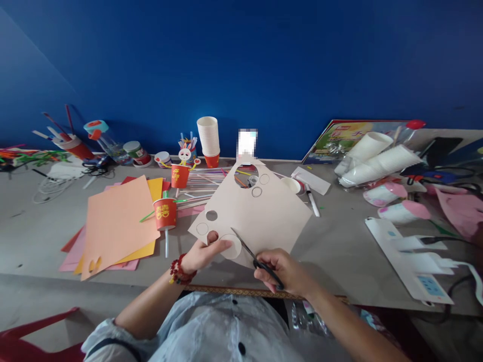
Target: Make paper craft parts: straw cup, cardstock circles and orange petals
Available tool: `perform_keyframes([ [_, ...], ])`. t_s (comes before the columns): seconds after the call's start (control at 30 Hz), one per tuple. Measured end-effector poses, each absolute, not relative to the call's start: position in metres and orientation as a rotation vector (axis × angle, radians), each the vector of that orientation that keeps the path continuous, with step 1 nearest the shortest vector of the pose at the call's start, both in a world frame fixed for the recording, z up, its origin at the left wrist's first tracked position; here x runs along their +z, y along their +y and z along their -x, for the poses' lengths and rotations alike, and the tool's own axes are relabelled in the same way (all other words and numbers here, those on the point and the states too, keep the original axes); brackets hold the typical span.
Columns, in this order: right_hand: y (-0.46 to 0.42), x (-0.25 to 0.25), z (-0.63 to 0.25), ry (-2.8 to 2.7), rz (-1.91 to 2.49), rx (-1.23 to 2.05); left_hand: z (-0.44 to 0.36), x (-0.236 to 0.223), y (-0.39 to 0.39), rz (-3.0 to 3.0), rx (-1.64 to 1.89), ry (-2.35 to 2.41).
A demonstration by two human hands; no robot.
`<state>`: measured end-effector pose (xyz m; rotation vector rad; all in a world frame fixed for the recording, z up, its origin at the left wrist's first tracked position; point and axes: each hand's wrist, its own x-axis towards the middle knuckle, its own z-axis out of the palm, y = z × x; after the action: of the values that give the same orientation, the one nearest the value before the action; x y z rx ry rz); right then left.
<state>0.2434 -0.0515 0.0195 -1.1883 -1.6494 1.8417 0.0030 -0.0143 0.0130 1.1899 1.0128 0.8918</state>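
Note:
Across the middle of the desk lies a large pale paper sheet, with round holes cut in it and several drawn circles. My left hand pinches its near edge, the thumb resting on a round paper piece; whether that piece is fully separate from the sheet I cannot tell. My right hand grips black-handled scissors, their blades pointing up and left beside the round piece. Left of the sheet stands a red paper cup with gold characters and green and white straws.
Coloured paper sheets are piled at the left. A red cup with a rabbit figure and a tall stack of white cups stand behind. To the right are a white marker, bagged cups and a power strip with cables.

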Motion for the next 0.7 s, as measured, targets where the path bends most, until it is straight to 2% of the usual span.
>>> perform_keyframes([
  [0.17, -0.056, 0.022, -0.237, -1.549, 1.228, 1.837, -0.007, 0.007, -0.016, -1.043, 0.920, 1.012],
  [0.37, -0.065, 0.014, -0.218, -1.373, 1.279, 1.748, -0.039, -0.005, -0.030, -0.620, 1.319, 1.039],
  [0.7, -0.062, 0.021, -0.214, -1.432, 1.103, 1.798, -0.035, -0.009, -0.034, -0.978, 1.263, 1.122],
])
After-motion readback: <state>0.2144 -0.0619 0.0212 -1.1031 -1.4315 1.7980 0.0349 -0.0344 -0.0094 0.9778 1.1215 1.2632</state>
